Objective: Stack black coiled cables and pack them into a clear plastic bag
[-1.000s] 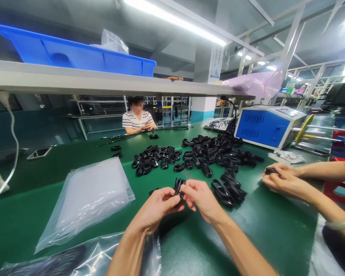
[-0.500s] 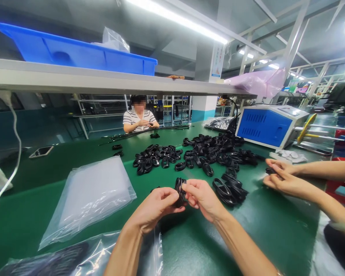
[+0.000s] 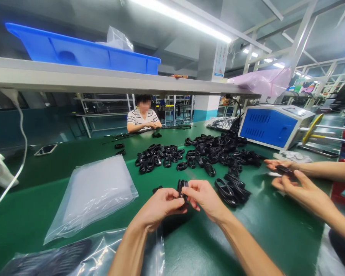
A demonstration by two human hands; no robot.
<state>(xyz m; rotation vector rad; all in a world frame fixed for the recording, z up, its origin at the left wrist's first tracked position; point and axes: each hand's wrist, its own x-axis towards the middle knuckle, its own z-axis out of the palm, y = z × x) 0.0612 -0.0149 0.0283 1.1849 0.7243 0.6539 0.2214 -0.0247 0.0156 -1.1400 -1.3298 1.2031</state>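
Note:
Between my two hands, above the green table (image 3: 195, 245), is a small coiled black cable (image 3: 183, 185). My left hand (image 3: 163, 205) grips its left and lower side, thumb across the front. From the right, my right hand (image 3: 202, 197) pinches the same coil between thumb and fingers. The fingertips hide part of the cable, and its ends cannot be made out. Just beyond lies a heap of similar black cable coils (image 3: 209, 151), with a few more coils (image 3: 232, 189) right of my right hand.
Clear plastic bags (image 3: 94, 191) lie to the left, and a bag of black coils (image 3: 60, 257) is at the front. A co-worker's hands (image 3: 293, 174) hold a coil at right. Another person (image 3: 143, 117) sits opposite. A blue-and-white machine (image 3: 268, 126) stands behind; a shelf (image 3: 117, 85) crosses above.
My hands still hold the coil, with the left thumb now lower on it. The co-worker's hands at right have spread apart around their coil. The view has shifted slightly.

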